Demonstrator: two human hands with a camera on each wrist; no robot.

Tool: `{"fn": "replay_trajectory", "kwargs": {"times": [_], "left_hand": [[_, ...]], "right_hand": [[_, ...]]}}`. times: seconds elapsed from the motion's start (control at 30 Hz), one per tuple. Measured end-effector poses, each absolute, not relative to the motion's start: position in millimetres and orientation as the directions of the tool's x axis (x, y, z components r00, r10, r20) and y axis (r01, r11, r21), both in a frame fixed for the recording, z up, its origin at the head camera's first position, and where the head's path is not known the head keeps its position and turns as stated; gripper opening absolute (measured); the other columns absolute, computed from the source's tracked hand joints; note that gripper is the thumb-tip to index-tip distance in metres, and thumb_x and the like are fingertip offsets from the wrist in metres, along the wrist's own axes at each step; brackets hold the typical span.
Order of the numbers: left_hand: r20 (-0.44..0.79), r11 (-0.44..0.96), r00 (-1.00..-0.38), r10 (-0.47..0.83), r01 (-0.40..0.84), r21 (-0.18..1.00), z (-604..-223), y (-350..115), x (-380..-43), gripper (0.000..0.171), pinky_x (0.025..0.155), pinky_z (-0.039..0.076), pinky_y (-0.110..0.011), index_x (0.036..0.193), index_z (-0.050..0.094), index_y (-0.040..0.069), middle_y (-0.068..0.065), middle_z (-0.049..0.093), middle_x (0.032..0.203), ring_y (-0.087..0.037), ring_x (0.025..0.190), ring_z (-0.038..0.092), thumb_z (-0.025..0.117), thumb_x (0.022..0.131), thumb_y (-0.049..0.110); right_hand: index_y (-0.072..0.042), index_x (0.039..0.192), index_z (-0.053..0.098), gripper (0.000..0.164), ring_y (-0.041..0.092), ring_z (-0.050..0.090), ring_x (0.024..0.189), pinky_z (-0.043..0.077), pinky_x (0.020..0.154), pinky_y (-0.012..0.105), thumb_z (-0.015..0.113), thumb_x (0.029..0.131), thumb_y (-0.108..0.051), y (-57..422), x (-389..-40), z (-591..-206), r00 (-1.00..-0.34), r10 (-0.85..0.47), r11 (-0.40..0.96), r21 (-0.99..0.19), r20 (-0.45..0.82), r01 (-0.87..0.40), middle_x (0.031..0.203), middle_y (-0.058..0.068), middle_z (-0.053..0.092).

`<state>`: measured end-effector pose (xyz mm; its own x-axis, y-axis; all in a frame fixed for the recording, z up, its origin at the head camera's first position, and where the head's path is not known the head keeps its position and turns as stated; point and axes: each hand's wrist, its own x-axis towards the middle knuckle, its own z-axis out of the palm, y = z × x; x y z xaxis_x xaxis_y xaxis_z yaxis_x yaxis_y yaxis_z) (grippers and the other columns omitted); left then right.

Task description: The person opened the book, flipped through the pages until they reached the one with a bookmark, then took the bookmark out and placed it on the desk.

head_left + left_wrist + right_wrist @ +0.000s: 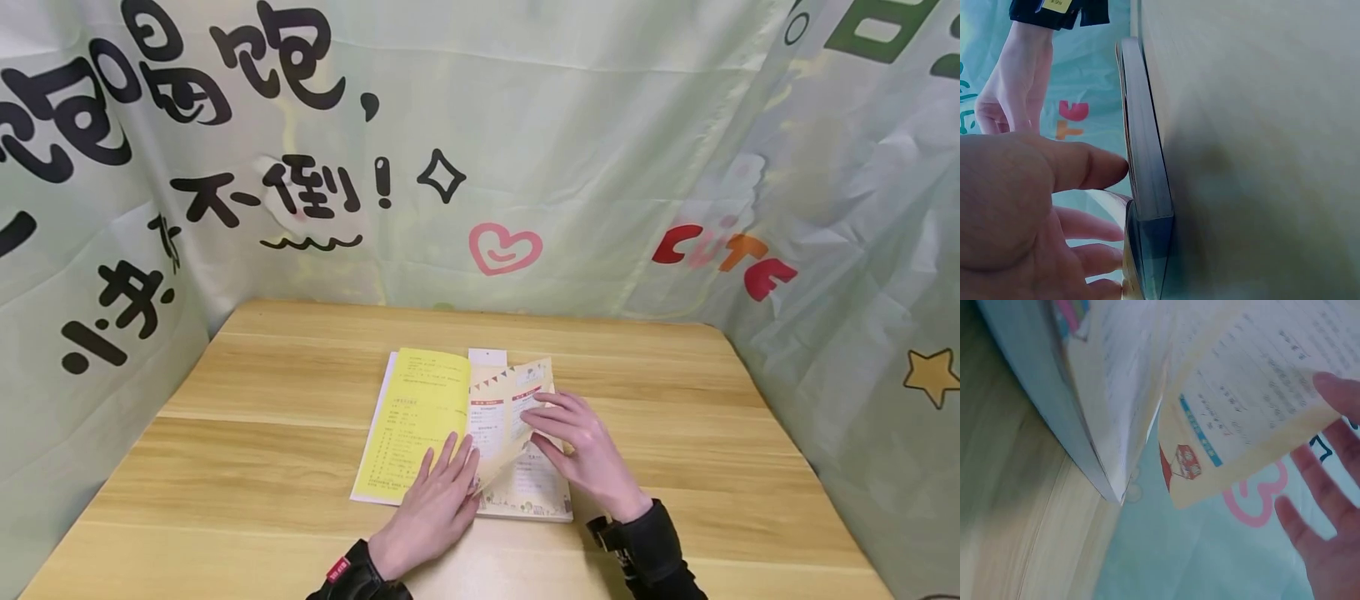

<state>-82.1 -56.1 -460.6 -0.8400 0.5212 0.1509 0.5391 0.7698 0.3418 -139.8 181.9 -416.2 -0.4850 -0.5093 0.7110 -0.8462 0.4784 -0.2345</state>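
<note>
An open book (525, 496) lies on the table, with a yellow left-hand page (423, 392) and printed, cream-bordered pages on the right. My left hand (435, 508) rests across the lower middle of the book near the spine, fingers extended. In the left wrist view its thumb (1094, 165) touches the book near its lower edge. At the right side, my right hand (585, 446) pinches a lifted page (525, 400) by its outer edge. The right wrist view shows the thumb (1335, 394) on that page's underside, with the other fingers beyond its edge.
The wooden table (285, 467) extends around the book. Behind it hangs a pale green printed cloth (600, 150), which also covers both sides. A white tab (487, 357) sticks out past the book's top edge.
</note>
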Motion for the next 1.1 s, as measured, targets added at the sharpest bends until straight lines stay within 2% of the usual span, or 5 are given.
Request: {"fn": "replay_trajectory", "kwargs": {"times": [0.1,0.2,0.43,0.63,1.1], "left_hand": [[0.169,0.776,-0.838,0.519,0.545,0.317,-461,-57,-83,0.057,0.112,0.021,-0.062,0.142,0.042,-0.004,-0.021,0.032,0.151,-0.036,0.141,0.018,0.054,0.094,0.025],[0.179,0.783,-0.839,0.513,0.543,0.303,-461,-57,-84,0.058,0.111,0.021,-0.063,0.142,0.042,-0.003,-0.02,0.033,0.151,-0.035,0.14,0.02,0.055,0.094,0.026],[0.228,0.792,-0.839,0.494,0.543,0.279,-460,-57,-86,0.059,0.11,0.024,-0.063,0.143,0.041,-0.002,-0.019,0.038,0.149,-0.035,0.138,0.026,0.054,0.094,0.027],[0.274,0.801,-0.842,0.465,0.532,0.273,-460,-57,-88,0.06,0.111,0.023,-0.062,0.144,0.04,-0.003,-0.017,0.039,0.149,-0.033,0.138,0.027,0.054,0.094,0.029],[0.368,0.718,-0.852,0.374,0.516,0.466,-449,-62,-95,0.06,0.111,0.026,-0.06,0.143,0.038,-0.006,-0.021,0.037,0.149,-0.028,0.134,0.035,0.057,0.092,0.02]], "right_hand": [[0.001,0.106,0.072,0.038,0.038,0.058,0.108,0.044,0.095,0.062,0.076,0.069,-0.004,177,-140,-416,-0.507,-0.479,0.562,-0.193,0.717,-0.804,0.108,0.016,0.07],[0.001,0.12,0.066,0.045,0.039,0.05,0.12,0.039,0.101,0.062,0.074,0.078,-0.013,174,-138,-418,-0.613,-0.446,0.638,-0.249,0.652,-0.729,0.126,0.019,0.062],[-0.013,0.155,0.019,0.071,0.03,0.012,0.143,0.027,0.11,0.061,0.055,0.096,-0.032,165,-136,-425,-0.829,-0.411,0.657,-0.508,0.38,-0.558,0.159,0.016,0.01],[-0.014,0.155,-0.006,0.08,0.021,-0.003,0.144,0.016,0.114,0.057,0.049,0.1,-0.034,155,-140,-428,-0.854,-0.443,0.557,-0.663,0.273,-0.501,0.159,0.002,-0.017],[-0.001,0.152,-0.004,0.06,0.027,0.008,0.142,0.01,0.117,0.049,0.03,0.107,-0.02,131,-147,-410,-0.801,-0.587,0.372,-0.837,0.123,-0.401,0.158,0.015,-0.007]]}}
